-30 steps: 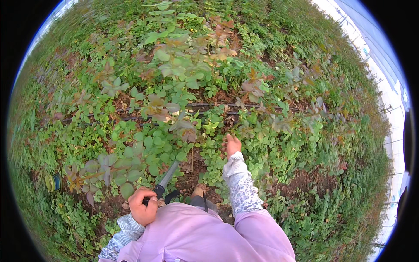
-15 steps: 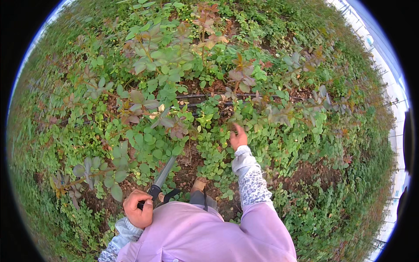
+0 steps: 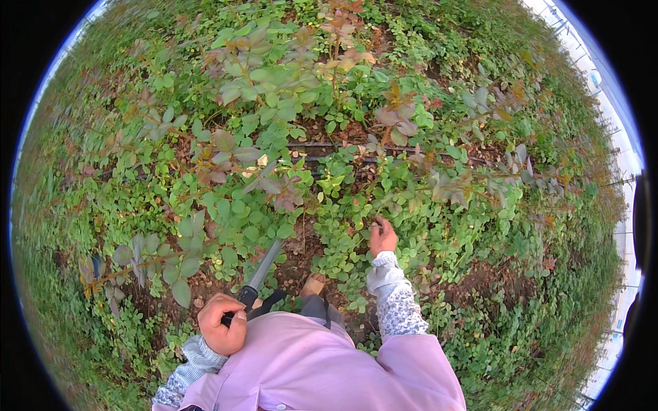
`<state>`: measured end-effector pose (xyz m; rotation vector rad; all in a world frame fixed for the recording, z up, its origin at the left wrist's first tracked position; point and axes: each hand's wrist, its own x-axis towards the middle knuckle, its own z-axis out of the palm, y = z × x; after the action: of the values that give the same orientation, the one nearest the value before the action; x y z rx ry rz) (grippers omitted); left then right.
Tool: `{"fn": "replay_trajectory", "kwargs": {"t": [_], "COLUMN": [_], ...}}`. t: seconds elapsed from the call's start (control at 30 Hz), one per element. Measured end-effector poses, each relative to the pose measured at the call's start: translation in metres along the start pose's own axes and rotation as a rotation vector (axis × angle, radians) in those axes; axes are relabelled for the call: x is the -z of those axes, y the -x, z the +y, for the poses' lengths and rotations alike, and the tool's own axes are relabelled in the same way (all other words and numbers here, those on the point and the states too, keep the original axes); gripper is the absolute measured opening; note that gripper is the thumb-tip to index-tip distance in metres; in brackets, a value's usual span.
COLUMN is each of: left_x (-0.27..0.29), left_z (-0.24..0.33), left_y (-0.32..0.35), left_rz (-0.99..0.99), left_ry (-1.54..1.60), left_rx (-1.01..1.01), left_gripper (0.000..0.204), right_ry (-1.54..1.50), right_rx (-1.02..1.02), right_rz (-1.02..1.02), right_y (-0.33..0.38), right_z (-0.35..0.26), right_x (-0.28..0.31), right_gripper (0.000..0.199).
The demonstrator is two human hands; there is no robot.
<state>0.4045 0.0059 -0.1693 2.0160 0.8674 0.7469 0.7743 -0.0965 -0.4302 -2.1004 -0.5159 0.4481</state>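
Note:
My left hand, low and left of the middle, is closed round the black handle of a long grey tool. Its straight grey shaft slants up and to the right, and the far end goes out of sight among the leaves, so its kind is hidden. Over low green foliage, right of the middle, is my right hand. Its fingers are partly bent and a little apart, and I see nothing in them. A rose-like shoot with reddish leaves stands between the two hands, farther out.
Dark thin pipes run across the bed beyond my hands. Leafy stems lean in at the left. Brown soil with dry leaves shows at the right. My shoe stands on soil between plants. A pale sheet wall rises far right.
My right hand has drawn back toward me and slightly right, away from the leaves it was reaching into. My left hand keeps its hold on the tool. The view has shifted slightly.

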Motion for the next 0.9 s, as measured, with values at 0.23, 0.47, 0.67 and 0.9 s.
{"fn": "replay_trajectory", "kwargs": {"t": [0.23, 0.47, 0.67, 0.9], "left_x": [-0.006, -0.006, -0.005, -0.004], "left_z": [0.006, 0.007, 0.005, 0.006], "left_y": [-0.005, -0.007, -0.008, -0.008], "left_rz": [-0.012, 0.003, 0.003, -0.007], "left_ry": [0.002, -0.003, 0.005, -0.013], "left_rx": [-0.070, -0.053, -0.059, -0.055], "left_gripper": [0.013, 0.013, 0.012, 0.011], "right_ry": [-0.331, -0.382, -0.278, -0.239], "right_rx": [-0.159, -0.304, -0.346, -0.346], "right_rz": [0.097, 0.068, -0.077, -0.066], "right_y": [-0.006, -0.018, -0.027, -0.038], "right_z": [0.028, 0.038, 0.043, 0.025], "right_x": [0.030, 0.039, 0.012, 0.019], "right_gripper": [0.026, 0.027, 0.038, 0.039]}}
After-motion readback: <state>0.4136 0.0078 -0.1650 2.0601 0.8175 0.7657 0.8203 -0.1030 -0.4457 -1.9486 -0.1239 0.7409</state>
